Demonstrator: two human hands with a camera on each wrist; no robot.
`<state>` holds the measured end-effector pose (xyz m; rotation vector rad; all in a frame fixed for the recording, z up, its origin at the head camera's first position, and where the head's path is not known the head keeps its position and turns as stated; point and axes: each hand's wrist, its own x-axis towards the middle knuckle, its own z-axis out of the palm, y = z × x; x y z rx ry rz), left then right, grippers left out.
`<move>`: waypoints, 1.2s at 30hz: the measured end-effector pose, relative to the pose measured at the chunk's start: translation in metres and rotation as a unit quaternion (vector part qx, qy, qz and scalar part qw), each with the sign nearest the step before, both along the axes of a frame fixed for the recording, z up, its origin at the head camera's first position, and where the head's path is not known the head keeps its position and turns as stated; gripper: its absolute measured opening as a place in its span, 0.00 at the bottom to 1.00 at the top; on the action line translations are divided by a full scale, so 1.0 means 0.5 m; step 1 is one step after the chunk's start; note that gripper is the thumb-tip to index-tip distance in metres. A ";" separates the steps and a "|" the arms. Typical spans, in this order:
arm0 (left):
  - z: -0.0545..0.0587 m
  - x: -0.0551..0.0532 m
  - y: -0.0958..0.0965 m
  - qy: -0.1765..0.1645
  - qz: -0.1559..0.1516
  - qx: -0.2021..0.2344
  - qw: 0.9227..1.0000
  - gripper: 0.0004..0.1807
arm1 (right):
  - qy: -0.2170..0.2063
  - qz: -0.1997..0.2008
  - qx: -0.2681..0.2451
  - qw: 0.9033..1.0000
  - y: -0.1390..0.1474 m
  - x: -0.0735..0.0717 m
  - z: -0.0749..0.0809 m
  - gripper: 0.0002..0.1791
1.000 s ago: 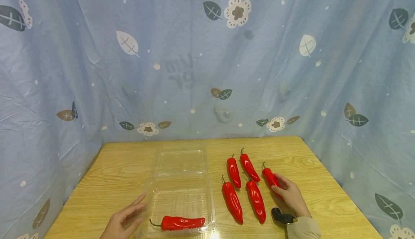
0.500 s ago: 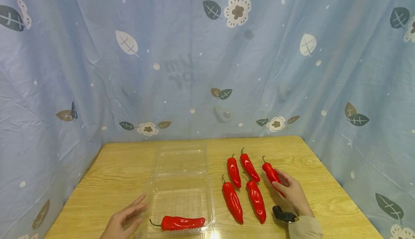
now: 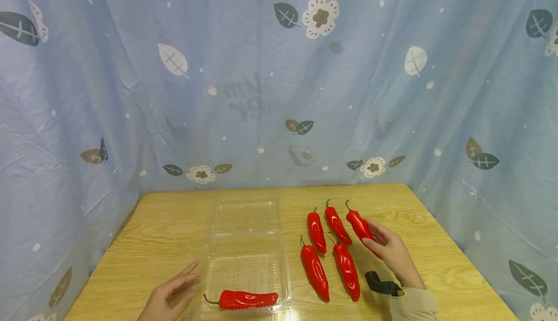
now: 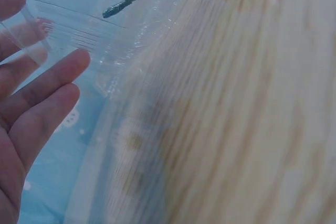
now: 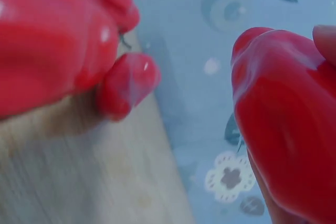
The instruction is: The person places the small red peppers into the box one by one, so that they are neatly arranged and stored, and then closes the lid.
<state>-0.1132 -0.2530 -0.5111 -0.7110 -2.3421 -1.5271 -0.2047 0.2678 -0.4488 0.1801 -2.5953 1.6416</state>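
Observation:
My right hand (image 3: 393, 253) grips a red chili pepper (image 3: 358, 225) by its lower part, thumb on one side and fingers on the other, its green stem pointing away. That same pepper looms large in the right wrist view. Left of it, several more red chili peppers (image 3: 315, 270) lie on the table in two loose rows. My left hand (image 3: 170, 294) is beside the left edge of a clear plastic clamshell box (image 3: 287, 282), fingers extended and holding nothing. One red chili pepper (image 3: 248, 300) lies crosswise inside the box's near half, stem to the left.
The box's lid (image 3: 246, 217) is folded back flat toward the far side of the wooden table (image 3: 170, 224). A black wrist camera (image 3: 381, 283) sits on the right wrist. A blue patterned curtain (image 3: 261, 69) hangs behind and at both sides.
My right hand has raised the gripped pepper and moved it slightly away from me and left, nearer the other peppers. The left hand stays by the box.

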 end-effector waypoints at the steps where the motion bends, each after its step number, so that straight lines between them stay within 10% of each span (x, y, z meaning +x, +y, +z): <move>1: 0.001 0.001 0.001 -0.003 0.004 -0.002 1.000 0.19 | 0.004 0.006 -0.006 1.000 -0.003 0.001 0.003 0.35; 36: -0.008 -0.004 0.000 0.031 -0.004 -0.007 0.999 0.21 | 0.006 0.210 -0.058 0.976 -0.159 0.022 0.027 0.31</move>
